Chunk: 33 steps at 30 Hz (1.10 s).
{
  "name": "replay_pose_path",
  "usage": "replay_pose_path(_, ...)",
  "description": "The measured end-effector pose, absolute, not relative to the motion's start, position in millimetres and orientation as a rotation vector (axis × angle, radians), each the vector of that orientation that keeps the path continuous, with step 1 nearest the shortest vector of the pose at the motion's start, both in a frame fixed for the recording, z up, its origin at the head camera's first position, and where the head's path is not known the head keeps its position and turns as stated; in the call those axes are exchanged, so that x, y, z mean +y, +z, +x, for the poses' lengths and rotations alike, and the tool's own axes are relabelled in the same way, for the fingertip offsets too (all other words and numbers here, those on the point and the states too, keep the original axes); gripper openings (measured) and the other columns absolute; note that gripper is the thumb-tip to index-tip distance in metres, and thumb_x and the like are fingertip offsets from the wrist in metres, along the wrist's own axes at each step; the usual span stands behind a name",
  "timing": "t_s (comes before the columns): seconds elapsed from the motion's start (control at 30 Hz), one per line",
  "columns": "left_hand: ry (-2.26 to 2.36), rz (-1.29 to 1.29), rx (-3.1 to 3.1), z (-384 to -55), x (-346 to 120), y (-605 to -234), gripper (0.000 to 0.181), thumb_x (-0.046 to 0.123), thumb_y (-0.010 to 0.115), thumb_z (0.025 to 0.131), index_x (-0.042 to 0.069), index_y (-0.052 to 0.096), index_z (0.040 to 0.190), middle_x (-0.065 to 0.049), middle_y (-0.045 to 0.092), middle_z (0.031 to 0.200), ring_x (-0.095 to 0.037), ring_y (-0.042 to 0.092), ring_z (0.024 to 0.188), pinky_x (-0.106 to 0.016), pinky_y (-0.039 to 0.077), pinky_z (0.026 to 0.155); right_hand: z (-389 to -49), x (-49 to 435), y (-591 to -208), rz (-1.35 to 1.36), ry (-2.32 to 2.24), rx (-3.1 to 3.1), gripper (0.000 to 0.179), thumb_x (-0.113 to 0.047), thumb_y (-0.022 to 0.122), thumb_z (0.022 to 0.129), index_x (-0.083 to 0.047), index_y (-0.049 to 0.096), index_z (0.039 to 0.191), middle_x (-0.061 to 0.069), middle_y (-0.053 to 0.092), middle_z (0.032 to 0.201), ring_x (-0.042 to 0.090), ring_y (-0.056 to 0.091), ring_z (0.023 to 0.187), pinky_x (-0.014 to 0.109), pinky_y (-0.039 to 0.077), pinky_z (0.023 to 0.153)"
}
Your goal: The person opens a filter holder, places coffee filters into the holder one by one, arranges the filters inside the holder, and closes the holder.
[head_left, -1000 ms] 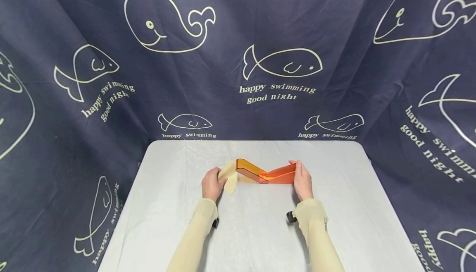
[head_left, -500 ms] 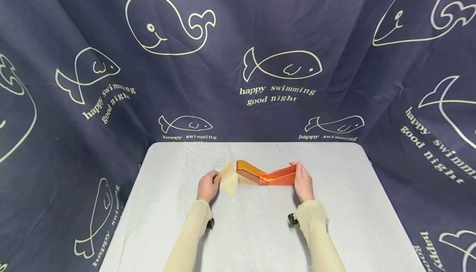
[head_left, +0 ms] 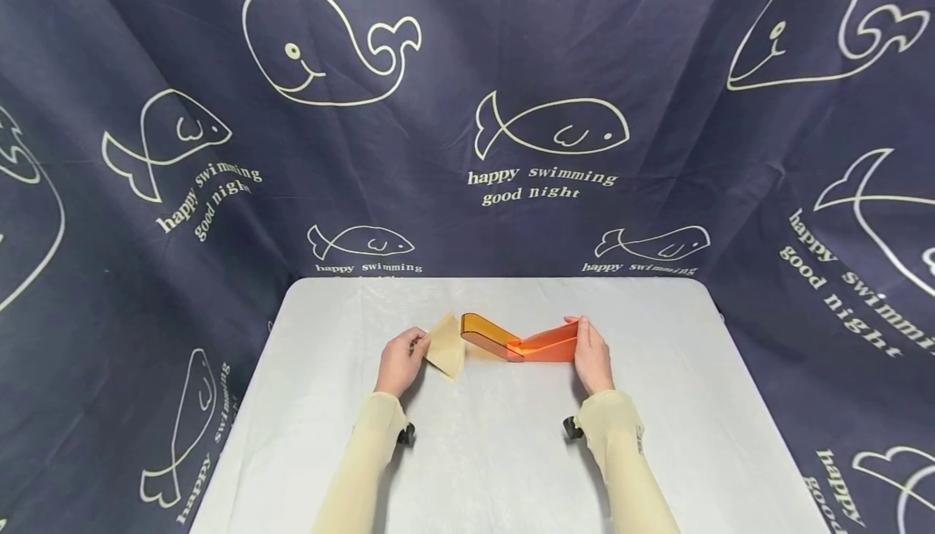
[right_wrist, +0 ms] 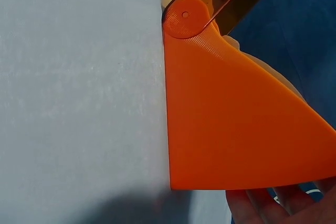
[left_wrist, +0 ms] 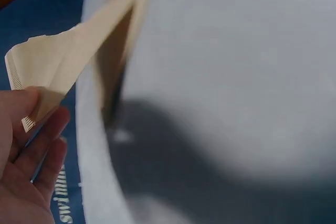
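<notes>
In my left hand (head_left: 400, 362) I pinch a beige paper coffee filter (head_left: 444, 347) by its corner, thumb on one side and fingers on the other. The left wrist view shows the crimped seam of the filter (left_wrist: 50, 61) at the thumb, and its far part spread apart with a dark inside. My right hand (head_left: 594, 358) holds the outer end of a translucent orange filter case (head_left: 558, 343). Its amber lid (head_left: 489, 335) is swung up to the left, close beside the filter. In the right wrist view, the wedge-shaped case (right_wrist: 231, 114) hides part of that hand.
A white table (head_left: 504, 453) with rounded far corners lies under both hands. Dark blue curtains (head_left: 438, 23) printed with whales and fish enclose it at the back and sides. A small black wrist camera sits at each sleeve cuff.
My left hand has drawn slightly left, its grip shifting toward the filter's outer edge, and the filter has turned and shows more of its face. The right hand and the case stay in place.
</notes>
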<state>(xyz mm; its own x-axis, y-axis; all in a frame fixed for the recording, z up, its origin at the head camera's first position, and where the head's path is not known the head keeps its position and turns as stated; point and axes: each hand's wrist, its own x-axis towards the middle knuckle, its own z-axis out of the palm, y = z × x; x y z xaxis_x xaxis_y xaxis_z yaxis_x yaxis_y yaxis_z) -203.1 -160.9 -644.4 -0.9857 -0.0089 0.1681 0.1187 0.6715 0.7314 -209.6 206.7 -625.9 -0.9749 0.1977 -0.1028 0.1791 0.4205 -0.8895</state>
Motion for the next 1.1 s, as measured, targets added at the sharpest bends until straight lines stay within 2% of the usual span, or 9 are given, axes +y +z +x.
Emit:
replay_pose_path(0.2, -1.224, -0.117, -2.677, -209, -171, -616, 0.011, 0.02, 0.062, 0.105, 0.015, 0.071, 0.1, -0.001, 0.066, 0.084, -0.014, 0.058, 0.071, -0.033, 0.049, 0.067, -210, 206, -624, -0.334, 1.632, -2.619, 0.076, -0.06, 0.015, 0.109, -0.006, 0.058, 0.142, 0.024, 0.057, 0.145, 0.039, 0.049, 0.139, 0.054, 0.032, 0.12)
replay_pose_path(0.37, -1.224, -0.121, -2.607, -216, -181, -594, 0.013, 0.02, 0.06, 0.106, 0.012, 0.069, 0.103, -0.003, 0.067, 0.089, -0.013, 0.061, 0.075, -0.032, 0.051, 0.068, -209, 205, -624, -0.335, 1.63, -2.617, 0.075, -0.059, 0.016, 0.11, -0.007, 0.059, 0.141, 0.024, 0.057, 0.145, 0.04, 0.05, 0.138, 0.054, 0.033, 0.119)
replay_pose_path(0.57, -1.3, -0.168, -2.492, -219, -182, -570, 0.014, 0.019, 0.06, 0.106, 0.01, 0.069, 0.101, -0.005, 0.064, 0.086, -0.018, 0.058, 0.075, -0.03, 0.046, 0.066, -208, 204, -624, -0.324, 1.637, -2.622, 0.074, -0.058, 0.016, 0.11, -0.006, 0.058, 0.141, 0.024, 0.057, 0.144, 0.04, 0.05, 0.137, 0.055, 0.034, 0.119)
replay_pose_path(0.83, -1.377, -0.262, -2.36, -222, -168, -548, 0.011, 0.017, 0.063, 0.104, 0.009, 0.07, 0.102, -0.004, 0.065, 0.088, -0.013, 0.06, 0.079, -0.025, 0.048, 0.07, -208, 205, -626, -0.329, 1.632, -2.609, 0.069, -0.054, 0.017, 0.112, -0.007, 0.059, 0.141, 0.024, 0.057, 0.144, 0.04, 0.05, 0.138, 0.054, 0.033, 0.119)
replay_pose_path(1.1, -1.361, -0.367, -2.297, -222, -153, -535, 0.009, 0.012, 0.065, 0.102, 0.006, 0.072, 0.102, -0.005, 0.065, 0.085, -0.012, 0.059, 0.078, -0.026, 0.049, 0.073, -208, 205, -626, -0.324, 1.631, -2.618, 0.074, -0.058, 0.015, 0.11, -0.006, 0.058, 0.141, 0.024, 0.056, 0.146, 0.04, 0.049, 0.138, 0.055, 0.033, 0.119)
